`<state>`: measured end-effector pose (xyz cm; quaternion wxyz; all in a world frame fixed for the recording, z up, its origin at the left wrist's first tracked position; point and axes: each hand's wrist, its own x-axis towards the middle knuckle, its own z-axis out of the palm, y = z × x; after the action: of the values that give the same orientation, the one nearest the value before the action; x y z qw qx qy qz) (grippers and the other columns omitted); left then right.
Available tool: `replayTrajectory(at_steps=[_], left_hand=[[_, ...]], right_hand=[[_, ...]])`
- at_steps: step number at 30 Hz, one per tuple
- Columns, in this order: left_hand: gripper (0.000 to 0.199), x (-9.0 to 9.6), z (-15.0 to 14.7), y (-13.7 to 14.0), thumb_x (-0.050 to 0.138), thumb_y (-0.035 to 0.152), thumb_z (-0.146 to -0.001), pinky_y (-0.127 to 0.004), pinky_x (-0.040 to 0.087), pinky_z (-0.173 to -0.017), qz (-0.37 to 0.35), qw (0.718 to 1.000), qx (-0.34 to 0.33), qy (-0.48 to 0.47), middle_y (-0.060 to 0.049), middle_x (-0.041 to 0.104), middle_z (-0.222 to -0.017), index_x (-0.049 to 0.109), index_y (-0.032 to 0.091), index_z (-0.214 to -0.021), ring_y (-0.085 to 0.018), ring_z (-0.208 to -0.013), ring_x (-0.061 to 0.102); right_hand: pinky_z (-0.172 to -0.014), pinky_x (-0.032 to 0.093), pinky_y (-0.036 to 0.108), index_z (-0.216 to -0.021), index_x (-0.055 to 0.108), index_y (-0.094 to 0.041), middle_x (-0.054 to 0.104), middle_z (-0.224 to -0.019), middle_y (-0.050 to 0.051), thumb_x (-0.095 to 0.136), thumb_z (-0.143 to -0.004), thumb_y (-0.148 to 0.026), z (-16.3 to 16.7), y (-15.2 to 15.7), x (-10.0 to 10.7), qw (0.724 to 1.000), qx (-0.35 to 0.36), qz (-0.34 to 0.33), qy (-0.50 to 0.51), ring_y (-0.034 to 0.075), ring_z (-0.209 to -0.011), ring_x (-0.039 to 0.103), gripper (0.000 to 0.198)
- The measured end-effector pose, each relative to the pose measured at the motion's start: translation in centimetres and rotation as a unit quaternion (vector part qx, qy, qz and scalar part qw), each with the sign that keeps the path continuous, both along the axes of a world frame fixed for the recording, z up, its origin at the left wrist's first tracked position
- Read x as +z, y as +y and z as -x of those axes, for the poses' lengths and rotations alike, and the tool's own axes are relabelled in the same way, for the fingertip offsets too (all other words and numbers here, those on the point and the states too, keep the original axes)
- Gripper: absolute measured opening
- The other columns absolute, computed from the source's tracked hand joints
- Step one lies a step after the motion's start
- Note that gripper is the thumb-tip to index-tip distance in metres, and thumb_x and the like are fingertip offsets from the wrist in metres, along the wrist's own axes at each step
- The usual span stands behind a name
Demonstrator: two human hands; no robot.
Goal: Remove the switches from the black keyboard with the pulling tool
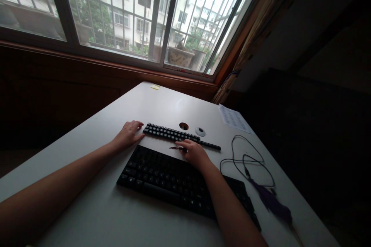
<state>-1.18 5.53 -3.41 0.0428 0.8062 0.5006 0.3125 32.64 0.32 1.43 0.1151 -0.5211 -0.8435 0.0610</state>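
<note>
Black keycaps (165,132) lie in close rows on the white table, with a single row (211,146) reaching farther right. My left hand (130,134) rests at the left end of these rows, thumb and fingers apart around the end and holding nothing. My right hand (193,152) is closed on a thin dark tool (174,148) whose narrow end points left; its exact kind is unclear. That hand is just below the keycap rows, over the far edge of a black keyboard (162,177). My right forearm hides part of the keyboard's right side.
A black cable (233,160) lies looped at the right near a purple brush-like item (271,200). Beyond the keycaps are a cable hole (183,126) and its round cover (199,131). Printed paper (236,119) and a yellow note (155,87) lie near the far edges, below a barred window.
</note>
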Motion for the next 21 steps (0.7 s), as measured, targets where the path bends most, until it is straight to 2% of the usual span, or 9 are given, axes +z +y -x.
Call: replayTrajectory(at_steps=[10, 14, 18, 21], left_hand=[[0.038, -0.17, 0.11, 0.14, 0.058, 0.04, -0.085, -0.044, 0.041, -0.093, 0.003, 1.0, 0.005, 0.01, -0.01, 0.063, -0.107, 0.054, 0.018, -0.115, -0.029, -0.099, 0.057], [0.038, -0.19, 0.11, 0.08, 0.058, 0.041, -0.085, -0.044, 0.041, -0.093, 0.004, 1.0, 0.003, 0.006, -0.01, 0.063, -0.107, 0.055, 0.018, -0.115, -0.029, -0.099, 0.057], [0.038, 0.03, 0.06, -0.12, 0.058, 0.04, -0.084, -0.044, 0.042, -0.091, 0.001, 1.0, 0.001, -0.01, -0.01, 0.063, -0.105, 0.056, 0.018, -0.114, -0.029, -0.098, 0.057], [0.037, 0.11, 0.05, -0.14, 0.058, 0.04, -0.084, -0.044, 0.042, -0.091, 0.002, 1.0, 0.0, -0.012, -0.01, 0.064, -0.105, 0.056, 0.018, -0.114, -0.029, -0.098, 0.057]], right_hand=[[-0.088, 0.05, 0.025, -0.125, 0.066, -0.034, 0.069, -0.114, 0.001, 0.06, -0.084, -0.016, 0.08, 0.04, -0.02, 1.0, -0.004, 0.004, 0.007, 0.018, -0.097, 0.067, 0.045], [-0.087, 0.051, 0.026, -0.12, 0.069, -0.033, 0.07, -0.11, 0.001, 0.059, -0.085, -0.016, -0.16, -0.08, 0.27, 1.0, 0.001, -0.005, 0.008, 0.017, -0.093, 0.068, 0.041], [-0.087, 0.052, 0.028, -0.114, 0.072, -0.03, 0.072, -0.105, 0.003, 0.057, -0.086, -0.017, -0.58, 0.06, 0.43, 0.997, -0.04, -0.056, 0.022, 0.018, -0.091, 0.068, 0.034], [-0.089, 0.052, 0.03, -0.119, 0.069, -0.03, 0.072, -0.108, 0.003, 0.057, -0.085, -0.016, -0.74, 0.26, 0.3, 0.995, -0.069, -0.068, 0.028, 0.019, -0.095, 0.068, 0.038]])
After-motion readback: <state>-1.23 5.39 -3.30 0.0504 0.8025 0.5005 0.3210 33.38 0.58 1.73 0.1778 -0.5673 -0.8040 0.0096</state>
